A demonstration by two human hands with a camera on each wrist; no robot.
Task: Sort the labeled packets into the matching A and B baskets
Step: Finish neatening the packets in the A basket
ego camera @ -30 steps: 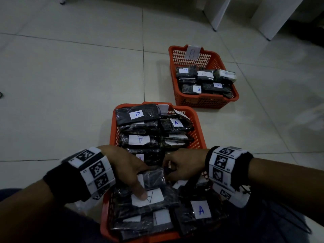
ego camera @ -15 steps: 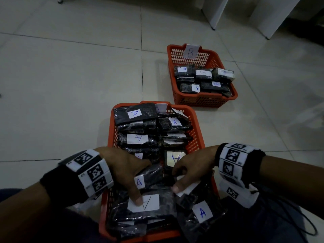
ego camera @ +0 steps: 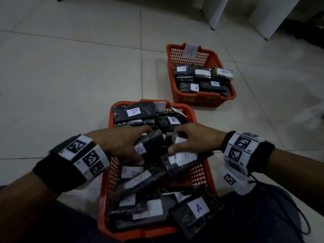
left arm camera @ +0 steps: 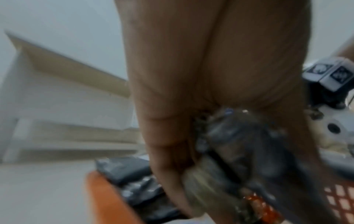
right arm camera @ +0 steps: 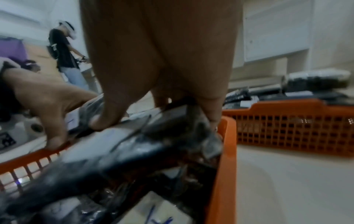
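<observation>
The near orange basket (ego camera: 109,181) is heaped with black packets bearing white A labels. My left hand (ego camera: 133,146) grips one black packet (ego camera: 150,142) with an A label, raised over the basket's middle; in the left wrist view my fingers (left arm camera: 166,151) curl round that packet (left arm camera: 239,151). Just to its right, my right hand (ego camera: 189,141) holds a second black packet (ego camera: 180,162) by its upper edge, thumb (right arm camera: 109,118) on top of it (right arm camera: 143,148); its label is blurred. The far basket (ego camera: 198,100) carries a B card (ego camera: 190,51) and several packets.
One A packet (ego camera: 196,209) lies over the near basket's front right corner. White furniture legs (ego camera: 215,11) stand beyond the B basket. A dark cable (ego camera: 301,216) loops at my right. Another person (right arm camera: 63,51) stands in the background. Pale tiled floor surrounds both baskets.
Both hands have moved away from me toward the basket's middle. Each has taken hold of a packet and raised it off the pile; the packets below have shifted.
</observation>
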